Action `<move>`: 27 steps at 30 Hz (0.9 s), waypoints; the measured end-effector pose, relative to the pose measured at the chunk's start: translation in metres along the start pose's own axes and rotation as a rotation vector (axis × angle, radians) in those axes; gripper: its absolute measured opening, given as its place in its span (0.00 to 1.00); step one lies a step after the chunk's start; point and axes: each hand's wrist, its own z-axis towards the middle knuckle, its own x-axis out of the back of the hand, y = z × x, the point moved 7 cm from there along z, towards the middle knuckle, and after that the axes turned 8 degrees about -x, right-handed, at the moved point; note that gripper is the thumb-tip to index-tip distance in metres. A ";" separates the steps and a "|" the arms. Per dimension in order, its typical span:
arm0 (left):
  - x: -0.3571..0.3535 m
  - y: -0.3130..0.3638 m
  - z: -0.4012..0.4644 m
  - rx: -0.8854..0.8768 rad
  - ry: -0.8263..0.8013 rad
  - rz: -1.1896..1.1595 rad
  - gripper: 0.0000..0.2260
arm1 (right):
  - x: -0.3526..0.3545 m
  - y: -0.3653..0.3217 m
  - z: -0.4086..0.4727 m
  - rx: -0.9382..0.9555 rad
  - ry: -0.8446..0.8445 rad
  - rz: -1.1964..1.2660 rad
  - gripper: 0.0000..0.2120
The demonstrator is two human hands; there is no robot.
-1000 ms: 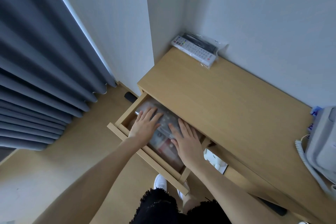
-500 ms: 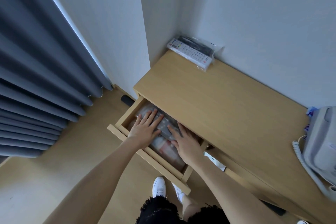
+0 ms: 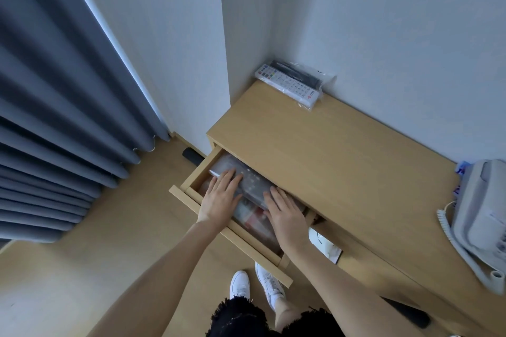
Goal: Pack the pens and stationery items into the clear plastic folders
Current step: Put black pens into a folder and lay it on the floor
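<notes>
Two hands rest flat inside the open drawer (image 3: 191, 180) of the wooden worktop (image 3: 328, 161). The left hand (image 3: 221, 197) lies palm-down on the clear plastic folders (image 3: 253, 185) at the left part of the drawer, fingers straight and extended toward the far side; its grip is not closed round anything. The right hand (image 3: 287, 216) lies palm-down on the same folders toward the right part of the drawer, fingers likewise straight and spread, holding nothing in a curl. The folders lie flat in the drawer, partly under the worktop's near edge. Through the plastic, reddish and pale contents (image 3: 254, 217) show between the two hands; the individual items cannot be told apart. A slim pale object (image 3: 215, 173), possibly a pen, shows just beyond the left fingertips.

On the far left corner of the worktop, against the wall, a clear bag (image 3: 325, 82) holds a white remote (image 3: 289, 85) and a dark remote (image 3: 297, 74) side by side. A grey telephone (image 3: 482, 216) with a coiled cord (image 3: 445, 223) sits at the right end. Grey curtains (image 3: 54, 117) hang at the left. White shoes (image 3: 254, 284) stand on the floor beneath the drawer.
</notes>
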 end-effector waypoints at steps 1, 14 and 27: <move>0.001 -0.001 -0.002 -0.003 0.008 -0.004 0.24 | 0.002 -0.001 -0.001 0.011 0.026 0.004 0.24; 0.025 0.020 0.002 -0.119 0.004 0.049 0.24 | 0.040 -0.006 0.000 -0.027 0.028 -0.035 0.18; 0.036 0.152 0.003 -0.490 -0.037 0.073 0.24 | 0.124 0.068 -0.064 -0.494 -0.071 -0.220 0.28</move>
